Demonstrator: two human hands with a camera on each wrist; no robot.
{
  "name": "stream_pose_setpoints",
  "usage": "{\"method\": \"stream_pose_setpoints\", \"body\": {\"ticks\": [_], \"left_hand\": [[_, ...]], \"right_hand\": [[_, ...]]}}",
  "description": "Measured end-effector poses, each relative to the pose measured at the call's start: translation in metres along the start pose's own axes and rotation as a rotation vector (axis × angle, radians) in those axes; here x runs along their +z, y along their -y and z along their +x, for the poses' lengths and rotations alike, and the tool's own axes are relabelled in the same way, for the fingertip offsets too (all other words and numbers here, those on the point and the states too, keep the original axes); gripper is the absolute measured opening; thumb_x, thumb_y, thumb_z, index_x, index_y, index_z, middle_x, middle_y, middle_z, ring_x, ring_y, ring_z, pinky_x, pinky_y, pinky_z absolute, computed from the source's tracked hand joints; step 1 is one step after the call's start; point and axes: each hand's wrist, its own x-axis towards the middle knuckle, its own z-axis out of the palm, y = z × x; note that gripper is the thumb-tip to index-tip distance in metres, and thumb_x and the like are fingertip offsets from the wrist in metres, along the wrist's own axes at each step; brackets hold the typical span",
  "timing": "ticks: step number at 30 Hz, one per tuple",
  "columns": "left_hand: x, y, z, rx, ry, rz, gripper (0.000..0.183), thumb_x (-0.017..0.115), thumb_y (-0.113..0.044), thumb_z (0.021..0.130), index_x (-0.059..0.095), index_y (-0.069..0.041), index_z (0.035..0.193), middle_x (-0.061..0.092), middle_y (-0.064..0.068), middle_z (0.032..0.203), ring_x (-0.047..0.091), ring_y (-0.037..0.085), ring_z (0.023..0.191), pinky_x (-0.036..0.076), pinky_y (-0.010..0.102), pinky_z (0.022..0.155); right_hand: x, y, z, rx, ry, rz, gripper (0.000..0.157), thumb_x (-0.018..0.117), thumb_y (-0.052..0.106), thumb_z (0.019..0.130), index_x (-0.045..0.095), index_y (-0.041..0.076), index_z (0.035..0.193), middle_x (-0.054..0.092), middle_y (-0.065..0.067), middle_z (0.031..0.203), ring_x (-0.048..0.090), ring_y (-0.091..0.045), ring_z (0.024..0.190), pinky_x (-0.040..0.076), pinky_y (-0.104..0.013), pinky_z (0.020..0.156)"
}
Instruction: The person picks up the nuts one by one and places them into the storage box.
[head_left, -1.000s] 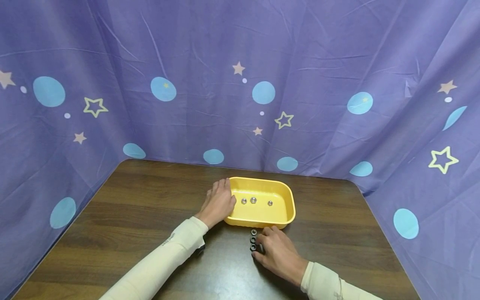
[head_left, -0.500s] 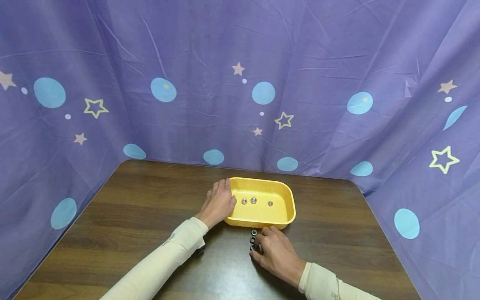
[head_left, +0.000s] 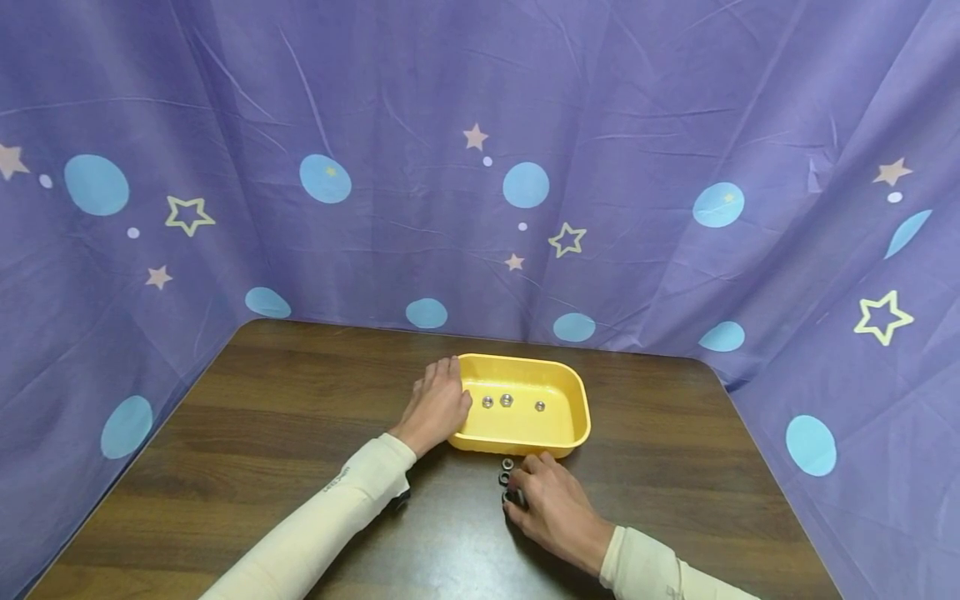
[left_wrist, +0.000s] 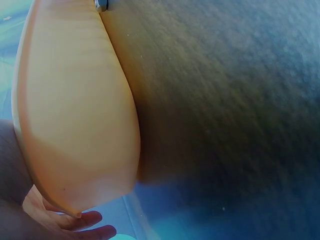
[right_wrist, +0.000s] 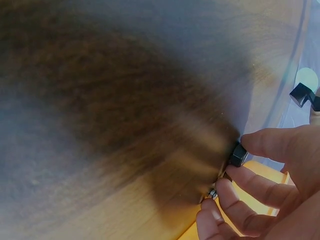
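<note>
A yellow plastic tray (head_left: 525, 427) sits on the table with three silver hex nuts (head_left: 507, 401) inside. My left hand (head_left: 435, 406) grips its left wall, thumb over the rim; in the left wrist view some fingertips (left_wrist: 90, 219) show past the tray's end. Just in front of the tray, several nuts stand in a short row. The nearest, a black hex nut (right_wrist: 238, 155), is pinched between the thumb and index finger of my right hand (head_left: 558, 508), low at the table. A dark nut (head_left: 505, 478) and a smaller metal nut (head_left: 507, 463) lie beyond it, close to my curled fingers.
The brown wood-grain table (head_left: 300, 392) reaches back to a purple curtain (head_left: 420, 208) with stars and dots, which also hangs along both sides. The tray stands near the table's far edge.
My right fingers have closed in on the nearest black nut, which has shifted slightly toward me and apart from the middle one. My left hand and the tray stay in place.
</note>
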Motion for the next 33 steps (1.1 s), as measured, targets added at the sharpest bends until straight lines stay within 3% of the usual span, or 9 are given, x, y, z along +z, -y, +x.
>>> {"method": "stream_pose_setpoints", "body": {"ticks": [8, 19, 33], "left_hand": [[-0.001, -0.001, -0.001, 0.007, -0.003, -0.002, 0.068, 0.067, -0.017, 0.104, 0.044, 0.02, 0.156, 0.058, 0.034, 0.148, 0.057, 0.049, 0.136, 0.054, 0.065, 0.107], [-0.001, -0.002, -0.001, -0.003, 0.002, -0.01, 0.067, 0.067, -0.017, 0.105, 0.044, 0.02, 0.157, 0.057, 0.034, 0.149, 0.056, 0.049, 0.138, 0.053, 0.065, 0.108], [-0.002, -0.002, -0.001, 0.006, -0.005, -0.003, 0.067, 0.067, -0.016, 0.104, 0.044, 0.02, 0.156, 0.057, 0.034, 0.149, 0.057, 0.049, 0.136, 0.054, 0.065, 0.106]], "right_hand": [[-0.006, 0.001, -0.005, -0.009, -0.009, 0.02, 0.019, 0.093, 0.026, 0.083, 0.079, 0.015, 0.09, 0.065, 0.004, 0.09, 0.056, -0.015, 0.084, 0.051, -0.029, 0.069], [-0.023, 0.014, -0.008, 0.029, 0.102, 0.079, 0.018, 0.092, 0.028, 0.087, 0.079, 0.018, 0.093, 0.062, 0.008, 0.091, 0.055, -0.011, 0.085, 0.049, -0.026, 0.068], [-0.04, 0.016, -0.004, -0.025, 0.002, 0.079, 0.018, 0.093, 0.025, 0.085, 0.081, 0.016, 0.094, 0.066, 0.006, 0.094, 0.059, -0.014, 0.089, 0.054, -0.029, 0.073]]}}
